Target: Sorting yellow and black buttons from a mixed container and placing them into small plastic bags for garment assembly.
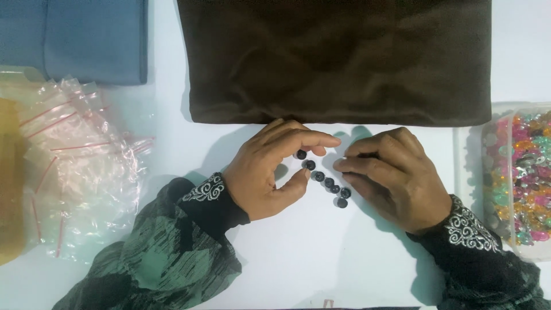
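Observation:
Several small black buttons (328, 182) lie in a slanted row on the white table (298, 264). My left hand (270, 172) arches over the upper end of the row, thumb and forefinger apart, fingertips close to the top buttons. My right hand (393, 175) rests on the table beside the row, its fingertips touching the buttons near the middle. Neither hand clearly grips a button. Both wrists wear dark sleeves with white patterned cuffs.
A folded dark brown cloth (338, 63) lies just beyond the hands. A folded blue cloth (86, 37) sits at the far left. A pile of small clear zip bags (74, 166) lies at left. A clear box of coloured sequins (519, 178) stands at right.

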